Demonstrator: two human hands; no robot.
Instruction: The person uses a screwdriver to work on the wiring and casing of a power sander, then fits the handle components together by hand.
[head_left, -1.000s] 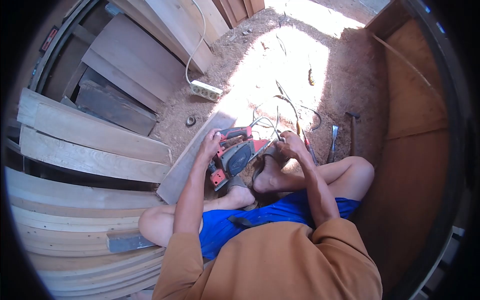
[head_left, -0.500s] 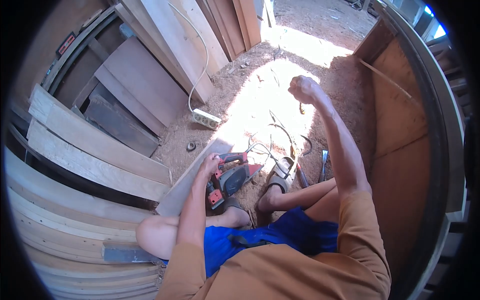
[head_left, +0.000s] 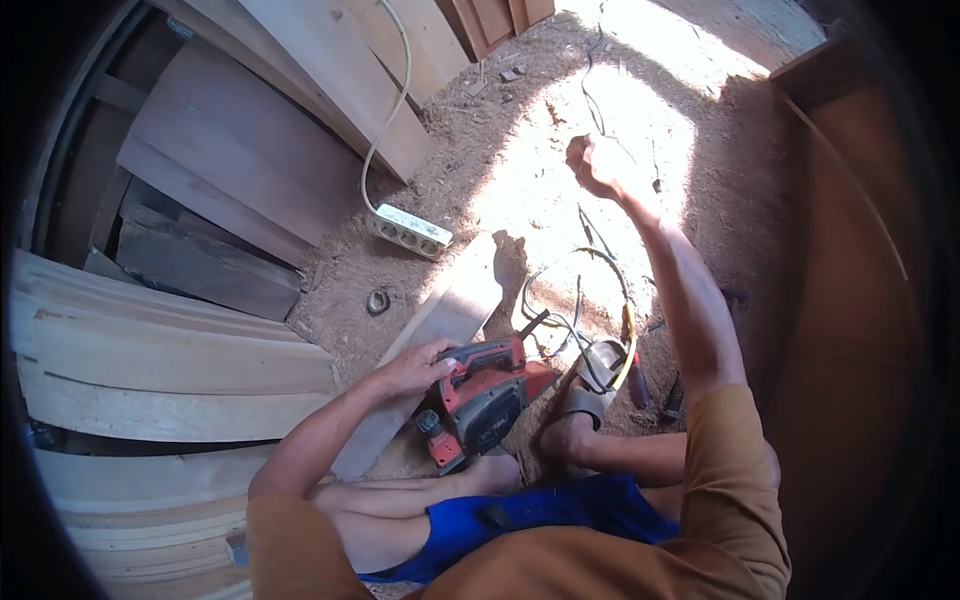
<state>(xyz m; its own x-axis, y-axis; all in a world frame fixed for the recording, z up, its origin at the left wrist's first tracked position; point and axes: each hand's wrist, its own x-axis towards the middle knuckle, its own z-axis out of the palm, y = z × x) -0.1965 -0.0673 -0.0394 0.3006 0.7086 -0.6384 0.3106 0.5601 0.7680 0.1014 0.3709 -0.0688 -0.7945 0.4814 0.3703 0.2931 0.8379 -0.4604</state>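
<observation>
My left hand (head_left: 420,368) is closed on the rear of a red and black power planer (head_left: 490,400), which is tilted on its side over my foot. A dark cord leaves the planer's handle and loops over the sandal (head_left: 600,365) on my other foot. Out in front, my right hand (head_left: 596,165) is raised over the sunlit floor, its fingers curled together. Glare hides whatever may be between them. A wooden board (head_left: 455,300) lies on the ground beside the planer.
A white power strip (head_left: 412,232) and a small dark ring (head_left: 377,301) lie on the shavings. Planks (head_left: 170,375) are stacked at the left, more boards (head_left: 330,80) stand at the back left. A brown wooden panel (head_left: 850,330) borders the right. Tools lie by my sandal.
From beside the sandal, my right hand has moved forward and up over the bright floor. My left hand stays on the planer, which now appears closer. The view has shifted.
</observation>
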